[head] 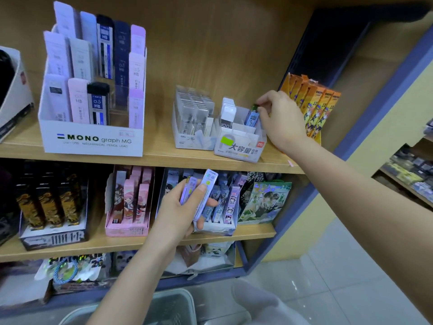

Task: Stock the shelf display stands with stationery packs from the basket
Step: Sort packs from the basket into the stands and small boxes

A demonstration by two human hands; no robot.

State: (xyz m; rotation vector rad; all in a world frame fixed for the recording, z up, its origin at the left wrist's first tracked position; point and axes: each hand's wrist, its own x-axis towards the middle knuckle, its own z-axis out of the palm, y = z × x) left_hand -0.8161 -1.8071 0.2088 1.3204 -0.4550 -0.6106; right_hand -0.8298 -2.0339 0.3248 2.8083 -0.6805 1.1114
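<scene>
Right-hand fingers (264,101) pinch the blue pack (252,118); ease it straight down into the stand (239,147) beneath them; left hand (177,215) grips spare packs (207,192).

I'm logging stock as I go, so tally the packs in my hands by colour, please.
lilac packs: 2 showing, held in the left hand; others may be hidden behind.
blue pack: 1, pinched by the right hand, lower end in the white stand.
Total: 3 visible.

Display stands (91,137) on wooden shelf (159,158)
</scene>
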